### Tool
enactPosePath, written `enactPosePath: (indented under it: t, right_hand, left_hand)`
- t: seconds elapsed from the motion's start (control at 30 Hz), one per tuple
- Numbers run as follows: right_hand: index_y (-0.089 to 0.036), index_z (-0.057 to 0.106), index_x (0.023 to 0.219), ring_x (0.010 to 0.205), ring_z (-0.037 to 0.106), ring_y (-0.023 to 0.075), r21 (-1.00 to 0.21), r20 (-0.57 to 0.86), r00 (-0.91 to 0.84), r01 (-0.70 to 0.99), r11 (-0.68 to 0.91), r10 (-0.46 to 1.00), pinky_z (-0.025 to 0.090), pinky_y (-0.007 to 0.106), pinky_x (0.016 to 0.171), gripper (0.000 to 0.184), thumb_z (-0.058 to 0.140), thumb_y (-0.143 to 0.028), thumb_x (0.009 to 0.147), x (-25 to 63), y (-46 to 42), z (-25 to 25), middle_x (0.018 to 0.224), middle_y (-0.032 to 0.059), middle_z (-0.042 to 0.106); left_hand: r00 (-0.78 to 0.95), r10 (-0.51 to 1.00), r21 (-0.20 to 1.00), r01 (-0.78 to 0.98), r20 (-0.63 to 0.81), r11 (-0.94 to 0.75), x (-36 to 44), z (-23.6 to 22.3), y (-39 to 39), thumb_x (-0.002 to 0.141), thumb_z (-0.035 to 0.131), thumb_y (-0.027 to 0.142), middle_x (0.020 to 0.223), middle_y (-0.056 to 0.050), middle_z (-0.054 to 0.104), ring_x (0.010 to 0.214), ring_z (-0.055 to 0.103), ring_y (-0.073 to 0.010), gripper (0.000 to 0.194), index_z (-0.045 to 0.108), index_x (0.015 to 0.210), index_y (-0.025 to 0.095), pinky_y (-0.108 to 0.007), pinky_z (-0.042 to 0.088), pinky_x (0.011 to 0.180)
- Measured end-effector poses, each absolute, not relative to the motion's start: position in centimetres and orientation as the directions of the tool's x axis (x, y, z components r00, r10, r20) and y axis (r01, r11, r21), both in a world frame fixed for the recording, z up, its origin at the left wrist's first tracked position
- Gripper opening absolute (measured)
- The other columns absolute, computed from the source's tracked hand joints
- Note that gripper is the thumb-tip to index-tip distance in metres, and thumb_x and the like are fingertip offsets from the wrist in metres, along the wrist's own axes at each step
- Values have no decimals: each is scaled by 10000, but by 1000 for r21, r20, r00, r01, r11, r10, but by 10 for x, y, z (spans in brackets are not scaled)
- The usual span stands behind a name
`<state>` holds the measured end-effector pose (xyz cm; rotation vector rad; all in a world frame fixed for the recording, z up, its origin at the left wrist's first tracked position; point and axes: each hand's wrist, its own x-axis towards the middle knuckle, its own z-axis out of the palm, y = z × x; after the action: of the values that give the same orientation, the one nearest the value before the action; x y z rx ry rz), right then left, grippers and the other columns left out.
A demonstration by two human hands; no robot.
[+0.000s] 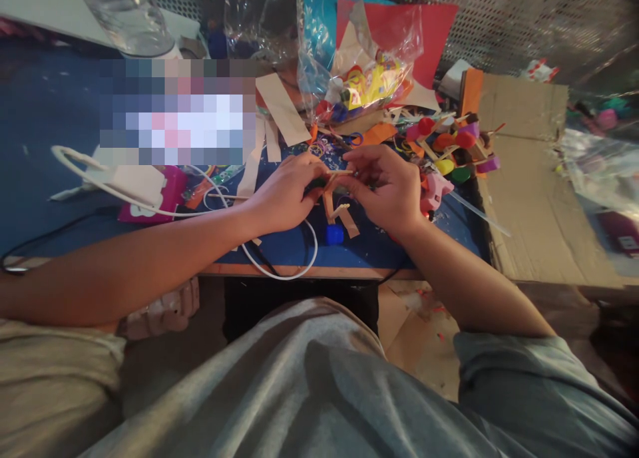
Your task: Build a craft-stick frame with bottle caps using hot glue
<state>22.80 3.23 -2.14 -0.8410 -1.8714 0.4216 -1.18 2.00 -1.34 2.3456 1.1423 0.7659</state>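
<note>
Stick (342, 173) pinched in L grip (289, 193) & R grip (390, 186).

No text can be read: the printing (373, 85) on the yellow packet (355, 93) toward the far edge of the desk (40, 112) is too blurred, and the white mark (142, 211) on the pink box (174, 188) near its near edge too small.

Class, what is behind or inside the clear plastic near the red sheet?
Through it show a yellow printed item, parts of a blue sheet and the red sheet. What lies beneath the yellow item is covered.
</note>
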Motion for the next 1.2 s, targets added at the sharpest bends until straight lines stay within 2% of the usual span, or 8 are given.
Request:
enactPosePath:
  t: [0.17, 0.4, 0.57, 0.7, 0.9, 0.97, 1.07, 1.2]
  right_hand:
    - [-278, 782, 1241, 719, 723, 131, -743, 529, -325, 269, 613, 784, 616, 271, 647, 408, 919, -509, 935, 226, 32, -22, 971, -5, 798]
    - [-303, 730, 1288, 728, 673, 131, -783, 479, -364, 235, 577, 799, 601, 282, 619, 357, 848, -442, 981, 225, 29, -17, 985, -6, 729]
    - [-329, 698, 1302, 671, 587, 140, -793, 499, -288, 229, 565, 817, 577, 331, 588, 318, 762, -478, 1028, 226, 27, -17, 978, 16, 656]
    - [-362, 672, 1269, 725, 597, 169, -792, 542, -182, 218, 571, 821, 554, 348, 579, 332, 729, -582, 1027, 232, 34, -17, 1041, 53, 650]
    - [-390, 648, 1253, 689, 618, 157, -834, 509, -136, 167, 526, 850, 522, 354, 543, 370, 703, -655, 1000, 241, 45, 1, 1098, 54, 667]
    - [-386, 645, 1246, 711, 648, 167, -849, 493, -140, 136, 510, 859, 550, 359, 550, 371, 714, -643, 987, 242, 44, 12, 1100, 51, 665]
    - [-359, 660, 1201, 691, 662, 157, -879, 466, -157, 27, 476, 871, 611, 368, 573, 331, 769, -549, 953, 240, 39, 28, 1057, 29, 652]
    - [-313, 646, 1126, 756, 759, 158, -922, 388, -161, -76, 380, 908, 709, 360, 707, 302, 823, -457, 927, 229, 24, 46, 986, -5, 641]
  left_hand:
    - [522, 810, 543, 613, 266, -574, -11, -15, 19, 1027, 554, 219, 1479, -155, 688, 1343, 644, -340, 305, 744, 1263, 183, -530, 530, 1206]
    - [526, 805, 539, 608, 276, -582, -11, -17, 19, 1025, 540, 180, 1429, -154, 704, 1313, 659, -346, 277, 754, 1200, 186, -553, 526, 1196]
    - [484, 824, 553, 617, 296, -561, -12, -17, 21, 1027, 552, 165, 1402, -165, 706, 1345, 679, -355, 265, 757, 1194, 180, -563, 533, 1216]
    - [451, 824, 569, 598, 344, -565, -14, -20, 23, 1052, 550, 194, 1358, -151, 705, 1324, 687, -341, 253, 743, 1216, 202, -564, 537, 1218]
    - [345, 846, 615, 581, 406, -533, -15, -24, 24, 915, 535, 41, 1473, -141, 667, 1445, 605, -348, 540, 639, 1413, 222, -593, 500, 1279]
    - [271, 826, 639, 532, 494, -556, -16, -23, 26, 982, 556, 102, 1444, -127, 671, 1368, 627, -323, 453, 629, 1404, 250, -554, 526, 1233]
    - [130, 750, 651, 417, 648, -635, -17, -20, 28, 1134, 558, 384, 1337, -111, 681, 1195, 655, -295, 261, 638, 1366, 296, -506, 544, 1128]
    - [28, 640, 613, 257, 768, -747, -18, -16, 25, 1146, 415, 727, 1206, -93, 680, 1137, 646, -292, 510, 684, 1302, 323, -506, 521, 1058]
